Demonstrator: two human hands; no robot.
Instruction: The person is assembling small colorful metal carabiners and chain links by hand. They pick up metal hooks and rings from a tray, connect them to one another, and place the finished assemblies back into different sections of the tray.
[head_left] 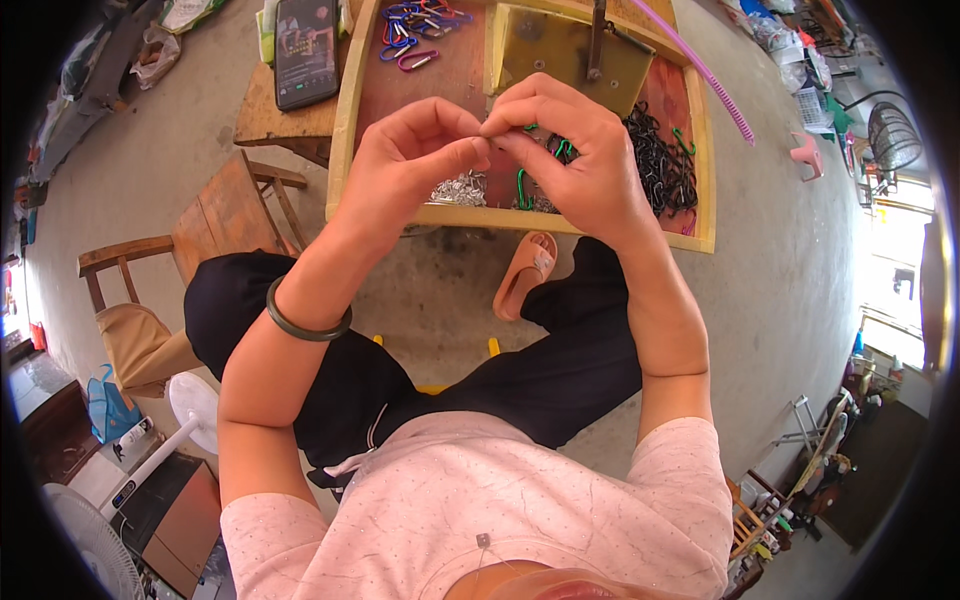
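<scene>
Over a shallow wooden tray (342, 150), my left hand (418, 150) and my right hand (570, 145) meet with thumbs and forefingers pinched together. Whatever lies between the fingertips is too small to make out. Below my left hand is a pile of small silvery metal pieces (461, 189). Under my right hand a few green carabiner parts (523, 188) show, partly hidden by it. Black carabiner bodies (655, 160) are heaped at the tray's right. Finished-looking blue, red and purple carabiners (412, 30) lie in the far left corner.
A metal plate with an upright lever (597, 50) stands at the tray's far side. A phone (307, 55) rests on a wooden surface to the left. A purple coiled tube (700, 68) hangs across the right side. A wooden chair (220, 215) stands at left.
</scene>
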